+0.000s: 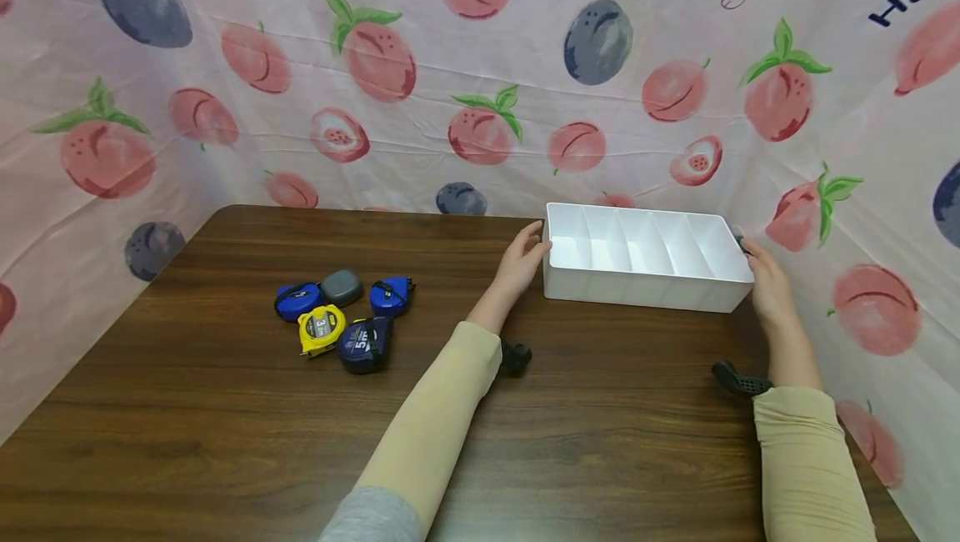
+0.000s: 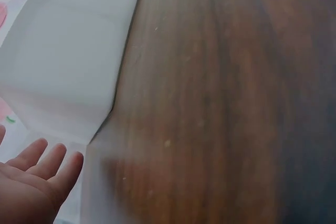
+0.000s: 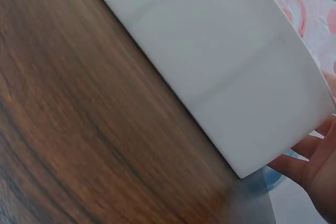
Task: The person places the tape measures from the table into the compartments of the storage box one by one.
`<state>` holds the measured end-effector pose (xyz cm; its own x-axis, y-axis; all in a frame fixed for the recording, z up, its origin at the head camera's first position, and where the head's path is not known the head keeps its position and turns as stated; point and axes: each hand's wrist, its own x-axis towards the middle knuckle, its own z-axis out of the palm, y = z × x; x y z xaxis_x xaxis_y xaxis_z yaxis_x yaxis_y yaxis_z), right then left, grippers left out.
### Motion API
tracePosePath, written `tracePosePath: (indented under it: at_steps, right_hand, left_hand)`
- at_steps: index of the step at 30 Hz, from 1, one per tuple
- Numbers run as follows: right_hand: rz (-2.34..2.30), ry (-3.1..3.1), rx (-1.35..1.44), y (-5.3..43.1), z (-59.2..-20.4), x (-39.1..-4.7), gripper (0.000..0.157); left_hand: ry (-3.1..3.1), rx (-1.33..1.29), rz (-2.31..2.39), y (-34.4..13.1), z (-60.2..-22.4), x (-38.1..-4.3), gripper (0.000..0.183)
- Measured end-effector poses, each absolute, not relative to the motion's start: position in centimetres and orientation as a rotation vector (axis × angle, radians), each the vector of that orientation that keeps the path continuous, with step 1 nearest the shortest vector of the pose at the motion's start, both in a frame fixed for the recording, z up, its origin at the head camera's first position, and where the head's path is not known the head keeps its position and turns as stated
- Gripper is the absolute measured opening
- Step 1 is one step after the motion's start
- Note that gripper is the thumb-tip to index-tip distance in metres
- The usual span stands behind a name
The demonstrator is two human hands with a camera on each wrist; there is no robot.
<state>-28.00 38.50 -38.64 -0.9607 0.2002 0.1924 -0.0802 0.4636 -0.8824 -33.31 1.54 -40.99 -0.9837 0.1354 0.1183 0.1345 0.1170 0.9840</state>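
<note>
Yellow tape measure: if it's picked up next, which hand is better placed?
Left, probably. The left hand is at the left end of the white box, nearer the yellow tape measure; the right hand is at the opposite end, so it would likely reach across.

Smooth plastic-looking box [image 1: 637, 288], wood-grain tabletop [image 1: 225, 425] with a soft sheen, wrinkled cloth-like backdrop [image 1: 525, 50].

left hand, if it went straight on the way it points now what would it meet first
The left hand would probably meet the white box first, at its left end; whether they touch is unclear.
</note>
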Motion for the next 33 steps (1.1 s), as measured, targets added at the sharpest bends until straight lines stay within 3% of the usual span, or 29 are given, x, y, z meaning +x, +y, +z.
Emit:
tracePosePath:
  at_steps: [7, 17, 33]
  right_hand:
    - [1.984, -2.207, -0.07, 39.7, -39.8, -27.5, 0.045]
    - [1.925, -2.376, -0.142, 40.0, -40.3, -27.2, 0.047]
    - [2.295, -2.143, 0.086, 41.1, -40.8, -26.8, 0.048]
  left_hand:
    - [2.27, 0.297, 2.08, 1.9, -41.5, -33.0, 0.053]
    - [2.217, 0.3, 2.094, 2.3, -42.0, -33.2, 0.049]
    - [1.989, 0.238, 2.133, 1.2, -39.8, -32.1, 0.053]
